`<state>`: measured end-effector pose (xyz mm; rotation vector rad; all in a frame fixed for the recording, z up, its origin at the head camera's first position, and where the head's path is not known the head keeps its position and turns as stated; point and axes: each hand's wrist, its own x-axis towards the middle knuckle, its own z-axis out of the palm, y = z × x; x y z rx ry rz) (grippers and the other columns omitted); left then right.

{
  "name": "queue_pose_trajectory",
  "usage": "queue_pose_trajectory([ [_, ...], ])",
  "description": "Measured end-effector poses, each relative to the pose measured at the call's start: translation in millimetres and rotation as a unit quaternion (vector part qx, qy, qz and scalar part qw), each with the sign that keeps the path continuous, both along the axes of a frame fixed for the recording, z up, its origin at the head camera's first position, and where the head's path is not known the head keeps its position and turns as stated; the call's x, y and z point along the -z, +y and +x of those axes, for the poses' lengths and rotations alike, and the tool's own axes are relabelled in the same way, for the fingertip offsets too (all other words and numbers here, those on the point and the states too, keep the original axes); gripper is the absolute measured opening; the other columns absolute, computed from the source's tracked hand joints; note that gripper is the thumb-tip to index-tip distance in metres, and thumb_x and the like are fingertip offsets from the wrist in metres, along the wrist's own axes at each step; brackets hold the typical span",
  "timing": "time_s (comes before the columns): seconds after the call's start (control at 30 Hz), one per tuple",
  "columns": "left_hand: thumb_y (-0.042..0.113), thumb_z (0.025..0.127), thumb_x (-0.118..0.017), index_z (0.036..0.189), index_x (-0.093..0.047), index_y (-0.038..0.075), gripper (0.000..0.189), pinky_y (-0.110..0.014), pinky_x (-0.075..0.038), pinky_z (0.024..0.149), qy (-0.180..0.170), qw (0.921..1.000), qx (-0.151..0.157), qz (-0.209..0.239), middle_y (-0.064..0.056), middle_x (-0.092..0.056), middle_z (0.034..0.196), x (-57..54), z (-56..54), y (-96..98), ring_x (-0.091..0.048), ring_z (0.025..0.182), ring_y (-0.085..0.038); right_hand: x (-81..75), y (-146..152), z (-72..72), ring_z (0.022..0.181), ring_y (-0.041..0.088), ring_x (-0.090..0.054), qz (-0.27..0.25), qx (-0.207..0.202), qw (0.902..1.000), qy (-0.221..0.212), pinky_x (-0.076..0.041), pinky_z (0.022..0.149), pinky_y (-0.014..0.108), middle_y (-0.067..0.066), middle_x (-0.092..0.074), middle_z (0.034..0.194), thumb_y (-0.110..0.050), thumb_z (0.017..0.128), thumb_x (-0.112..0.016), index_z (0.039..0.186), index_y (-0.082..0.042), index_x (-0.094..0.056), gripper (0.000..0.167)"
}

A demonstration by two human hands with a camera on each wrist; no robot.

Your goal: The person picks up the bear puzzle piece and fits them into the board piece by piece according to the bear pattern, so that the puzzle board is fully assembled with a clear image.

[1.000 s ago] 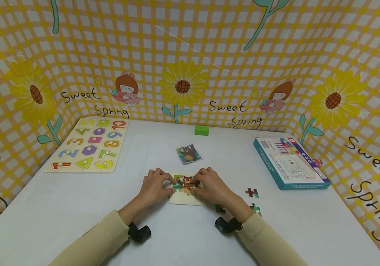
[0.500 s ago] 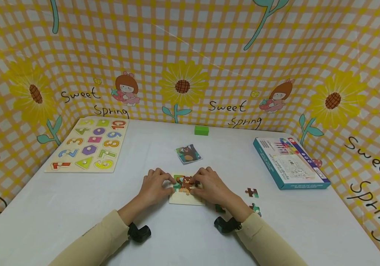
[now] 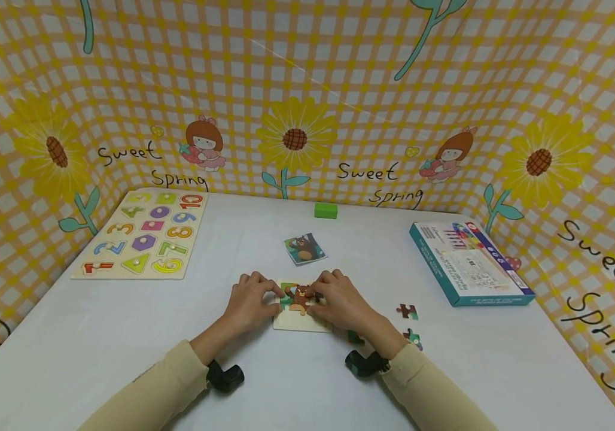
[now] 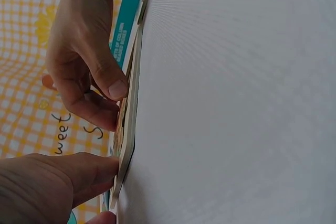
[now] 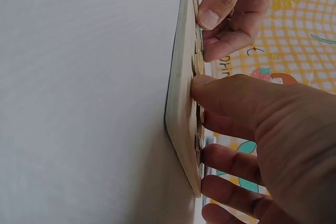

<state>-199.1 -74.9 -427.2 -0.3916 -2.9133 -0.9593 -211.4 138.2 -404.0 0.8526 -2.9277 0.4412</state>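
Observation:
A small wooden jigsaw board (image 3: 302, 324) lies flat on the white table, in front of the person. Fitted pieces show a brown bear (image 3: 301, 293) on a green background along its upper part; bare pale wood shows along the near side. At the left edge, my left hand (image 3: 250, 303) holds the board with thumb and index finger. From the right, my right hand (image 3: 343, 302) pinches a puzzle piece at the bear's side between thumb and index finger; that piece is mostly hidden. In the right wrist view, the right thumb (image 5: 205, 83) presses at the pieces' edge.
Loose puzzle pieces (image 3: 407, 311) lie right of the board, one partly under the right wrist. Behind it are a bear picture card (image 3: 305, 249) and a green block (image 3: 326, 211). A number-and-shape board (image 3: 146, 239) lies left, a teal-sided box (image 3: 469, 263) right. Patterned cloth surrounds the table.
Bear pieces under the right fingers have closed up slightly, with less gap showing between them. Both hands stay almost in place.

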Motion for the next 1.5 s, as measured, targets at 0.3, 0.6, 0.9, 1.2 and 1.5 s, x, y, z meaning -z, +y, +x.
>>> queue_pose_trajectory([
  [0.3, 0.023, 0.077, -0.073, 0.092, -0.072, 0.020, 0.016, -0.045, -0.035, 0.086, 0.010, 0.9999, 0.003, 0.002, -0.004, -0.057, 0.100, -3.1, -1.2, 4.2, -0.045, 0.102, -0.026, 0.2, 0, 0.0, 0.089, 0.017, -0.045, 0.001, 0.001, 1.0000, 0.000, -0.038, 0.081, 0.036, 0.000, -0.060, 0.098, -0.029, 0.078, -0.075, 0.097, -0.019, -0.072, 0.022],
  [0.6, 0.022, 0.077, -0.073, 0.091, -0.073, 0.021, 0.014, -0.042, -0.033, 0.082, 0.023, 0.9989, 0.035, 0.021, -0.005, -0.058, 0.101, -3.1, -5.0, 17.5, -0.044, 0.097, -0.023, 2.3, 0, -0.5, 0.089, 0.017, -0.045, 0.004, 0.000, 1.0000, -0.001, -0.038, 0.080, 0.036, 0.001, -0.060, 0.098, -0.027, 0.078, -0.075, 0.099, -0.018, -0.072, 0.023],
  [0.9, 0.022, 0.077, -0.073, 0.091, -0.073, 0.019, 0.014, -0.045, -0.034, 0.084, 0.013, 0.9992, 0.031, 0.020, -0.007, -0.056, 0.103, -2.2, -4.3, 24.4, -0.042, 0.095, -0.023, 2.3, 1, -0.8, 0.092, 0.019, -0.046, 0.006, -0.002, 1.0000, -0.001, -0.039, 0.082, 0.038, 0.001, -0.060, 0.099, -0.028, 0.079, -0.074, 0.100, -0.018, -0.071, 0.024],
  [1.2, 0.022, 0.076, -0.073, 0.090, -0.072, 0.020, 0.014, -0.043, -0.035, 0.082, 0.033, 0.9990, 0.029, -0.003, -0.006, -0.055, 0.101, -1.4, -2.8, 24.9, -0.043, 0.094, -0.024, 2.3, 1, -1.3, 0.095, 0.019, -0.048, 0.009, 0.005, 0.9999, -0.010, -0.039, 0.084, 0.039, 0.001, -0.060, 0.100, -0.030, 0.079, -0.075, 0.101, -0.019, -0.071, 0.025],
  [1.5, 0.022, 0.077, -0.072, 0.090, -0.072, 0.020, 0.013, -0.042, -0.034, 0.081, 0.033, 0.9989, 0.032, -0.006, -0.005, -0.055, 0.102, -1.6, -2.1, 24.6, -0.043, 0.095, -0.024, 2.5, 2, -0.6, 0.092, 0.018, -0.046, 0.000, 0.005, 0.9999, -0.011, -0.038, 0.083, 0.038, 0.000, -0.059, 0.099, -0.029, 0.079, -0.074, 0.095, -0.019, -0.069, 0.020],
])
